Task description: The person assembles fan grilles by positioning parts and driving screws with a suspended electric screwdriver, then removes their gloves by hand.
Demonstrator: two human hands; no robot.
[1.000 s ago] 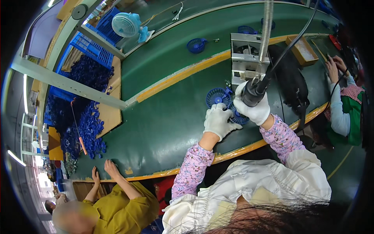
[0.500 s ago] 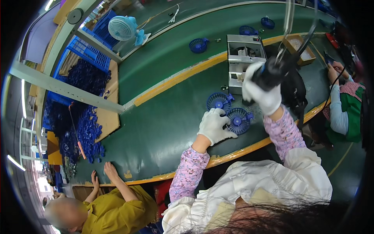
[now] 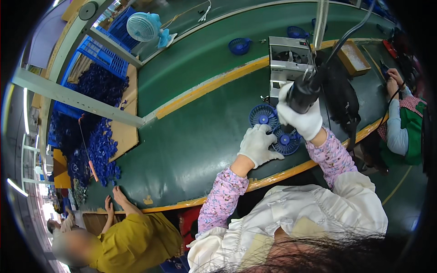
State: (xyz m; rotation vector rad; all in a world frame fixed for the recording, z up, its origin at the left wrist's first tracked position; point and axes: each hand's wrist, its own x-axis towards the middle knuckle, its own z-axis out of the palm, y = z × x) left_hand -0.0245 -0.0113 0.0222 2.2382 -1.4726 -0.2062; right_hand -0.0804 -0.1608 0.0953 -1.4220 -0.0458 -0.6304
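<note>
My right hand, in a white glove, is wrapped round a black electric screwdriver hanging from a metal spring. Its lower end is hidden behind the glove, over the nearer of two round blue fan housings. My left hand, also gloved, grips the left edge of that housing, thumb on the near side and fingers on the far side. Just beyond those fingertips lies the second blue fan housing, which they appear to touch. Both housings lie flat on the green table.
A silver metal machine stands beyond my right hand, a box of small pale parts to its right. More blue housings lie on the green belt behind. Blue parts are heaped at left. Co-workers' hands rest at the table's left end.
My right hand has brought the screwdriver down and left over the nearer housing. The left hand and both housings have shifted slightly right. The housings on the back belt have moved right.
</note>
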